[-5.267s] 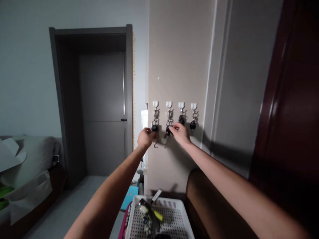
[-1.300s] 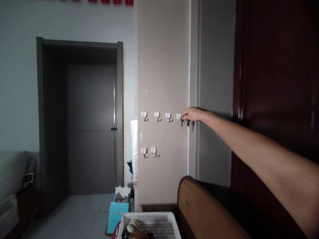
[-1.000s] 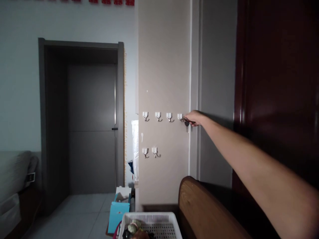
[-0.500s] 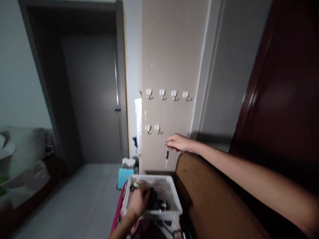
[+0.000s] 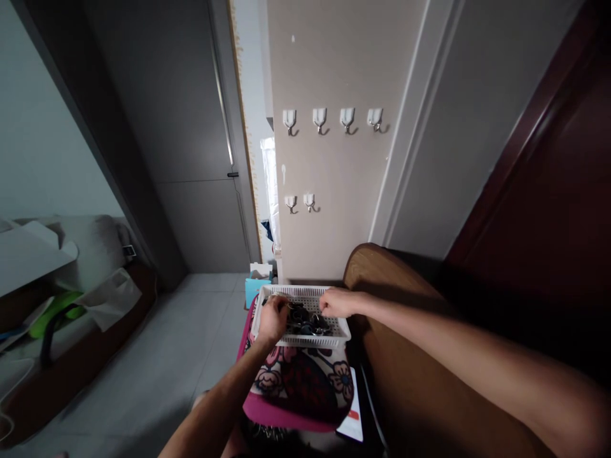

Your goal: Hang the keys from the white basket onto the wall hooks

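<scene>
My left hand (image 5: 273, 318) reaches into the left side of a white plastic basket (image 5: 344, 331). Its fingers are closed among dark items, and what they pinch is hidden. At the basket's right side is my right hand (image 5: 337, 302), knuckles up and fingers curled, with its fingertips just over the pile. Whether the keys are still in that grip cannot be made out. Between the hands lies a jumble of dark pieces and silver metal rings (image 5: 315, 327), probably keys and key rings.
The basket rests on a flowered seat (image 5: 308, 381) with a pink edge. White hooks (image 5: 319, 119) hang in two rows on the beige wall panel. A curved brown wooden piece (image 5: 405, 331) stands at the right. A blue box (image 5: 256, 291) sits on the floor behind the basket.
My right hand has come down from in front of the wall, where keys dangled from it, to the basket. My left hand stays in the basket. The view has tilted downward.
</scene>
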A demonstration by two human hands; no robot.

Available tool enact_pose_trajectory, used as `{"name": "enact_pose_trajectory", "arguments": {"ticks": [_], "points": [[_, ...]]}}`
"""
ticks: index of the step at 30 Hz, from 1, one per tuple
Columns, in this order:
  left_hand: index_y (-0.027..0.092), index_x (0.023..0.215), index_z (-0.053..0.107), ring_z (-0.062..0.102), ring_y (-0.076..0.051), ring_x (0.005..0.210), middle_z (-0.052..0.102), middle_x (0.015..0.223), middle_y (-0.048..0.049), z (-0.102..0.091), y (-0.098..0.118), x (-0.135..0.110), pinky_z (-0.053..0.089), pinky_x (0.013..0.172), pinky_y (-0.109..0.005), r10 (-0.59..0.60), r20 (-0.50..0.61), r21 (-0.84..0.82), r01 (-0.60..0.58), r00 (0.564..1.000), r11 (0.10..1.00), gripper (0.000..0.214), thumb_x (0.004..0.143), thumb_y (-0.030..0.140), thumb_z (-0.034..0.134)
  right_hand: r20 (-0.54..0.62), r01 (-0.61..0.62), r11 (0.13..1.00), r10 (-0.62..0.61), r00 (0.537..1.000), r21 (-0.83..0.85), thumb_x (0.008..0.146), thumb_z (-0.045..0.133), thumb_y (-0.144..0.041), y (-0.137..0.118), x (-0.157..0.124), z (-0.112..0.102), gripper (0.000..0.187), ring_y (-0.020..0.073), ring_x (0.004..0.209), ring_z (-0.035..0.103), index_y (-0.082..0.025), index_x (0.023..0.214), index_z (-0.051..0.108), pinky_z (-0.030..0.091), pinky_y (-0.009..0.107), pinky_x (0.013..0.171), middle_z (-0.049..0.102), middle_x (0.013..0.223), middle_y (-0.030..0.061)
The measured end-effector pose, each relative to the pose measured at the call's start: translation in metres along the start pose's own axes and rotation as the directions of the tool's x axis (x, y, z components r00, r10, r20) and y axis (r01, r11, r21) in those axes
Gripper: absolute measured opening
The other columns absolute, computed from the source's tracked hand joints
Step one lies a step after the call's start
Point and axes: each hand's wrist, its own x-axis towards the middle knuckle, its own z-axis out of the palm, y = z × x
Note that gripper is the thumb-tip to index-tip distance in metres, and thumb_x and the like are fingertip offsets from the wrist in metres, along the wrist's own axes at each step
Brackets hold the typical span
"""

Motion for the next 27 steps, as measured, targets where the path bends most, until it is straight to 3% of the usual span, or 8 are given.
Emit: {"name": "enact_pose_trajectory", "arguments": {"ticks": [4,8,10,15,20,23,27], "points": [[0.015,0.079,0.053,0.045,-0.012,0.08,0.052,0.085,-0.0041,-0.002,0.008,0.003,0.034,0.074,-0.024,0.053,0.015,0.145,-0.054,0.998,0.988,0.022,0.063,0.012,0.038,0.011,0.076,0.994,-0.076,0.997,-0.074,0.056,0.044,-0.024,-0.006,-0.001,0.012,0.026,0.0145,0.063,0.052,-0.016,0.074,0.06,0.033,0.02,0.047,0.06,0.07,0.0052],[0.017,0.077,0.055,0.044,-0.014,0.082,0.053,0.084,-0.0042,0.004,0.024,0.007,0.032,0.075,-0.024,0.117,0.299,0.285,-0.206,0.947,0.936,0.025,0.059,0.01,0.04,0.056,0.062,0.988,-0.054,0.997,-0.138,0.056,0.043,-0.027,-0.011,-0.002,0.017,0.028,0.0157,0.055,0.052,-0.013,0.073,0.061,0.031,0.02,0.039,0.06,0.065,0.0083],[0.016,0.076,0.055,0.045,-0.013,0.08,0.053,0.083,-0.0043,0.011,0.026,0.008,0.033,0.073,-0.022,0.111,0.351,0.262,-0.212,0.93,0.942,0.024,0.059,0.011,0.04,0.048,0.033,0.989,-0.027,0.998,-0.147,0.056,0.044,-0.028,-0.011,-0.003,0.019,0.029,0.0162,0.055,0.052,-0.012,0.073,0.061,0.031,0.02,0.038,0.06,0.066,0.0088],[0.013,0.072,0.054,0.046,-0.012,0.078,0.053,0.08,-0.0031,0.023,0.014,0.008,0.033,0.073,-0.021,0.108,0.221,0.065,-0.125,0.969,0.99,0.022,0.057,0.008,0.038,0.009,0.045,0.987,-0.045,0.999,-0.155,0.056,0.043,-0.027,-0.008,-0.001,0.022,0.029,0.0168,0.058,0.053,-0.016,0.075,0.06,0.032,0.021,0.04,0.06,0.068,0.0072],[0.01,0.076,0.052,0.049,-0.01,0.07,0.056,0.074,-0.0033,0.003,0.012,0.012,0.037,0.066,-0.02,-0.031,0.125,-0.162,0.051,0.992,0.985,0.022,0.062,0.011,0.035,-0.091,-0.002,0.995,-0.007,0.996,-0.102,0.06,0.038,-0.019,-0.002,0.005,0.016,0.024,0.0147,0.062,0.053,-0.018,0.069,0.06,0.033,0.02,0.046,0.06,0.068,0.0052],[0.012,0.076,0.053,0.049,-0.01,0.069,0.056,0.074,-0.0019,-0.014,0.008,0.018,0.037,0.067,-0.02,-0.064,0.089,-0.097,0.073,0.994,0.993,0.021,0.062,0.012,0.037,-0.184,-0.048,0.998,0.04,0.982,-0.037,0.061,0.038,-0.02,0.002,0.008,0.01,0.023,0.0143,0.063,0.053,-0.019,0.073,0.058,0.034,0.021,0.05,0.06,0.072,0.0041],[0.014,0.08,0.054,0.048,-0.01,0.073,0.055,0.08,-0.0019,-0.022,-0.002,0.014,0.036,0.069,-0.02,-0.033,0.174,0.132,0.01,0.984,0.991,0.023,0.059,0.013,0.044,-0.195,0.001,0.995,0.019,0.981,0.099,0.06,0.044,-0.026,-0.004,0.01,0.014,0.024,0.0119,0.062,0.052,-0.019,0.079,0.055,0.034,0.02,0.052,0.06,0.073,0.002]]}}
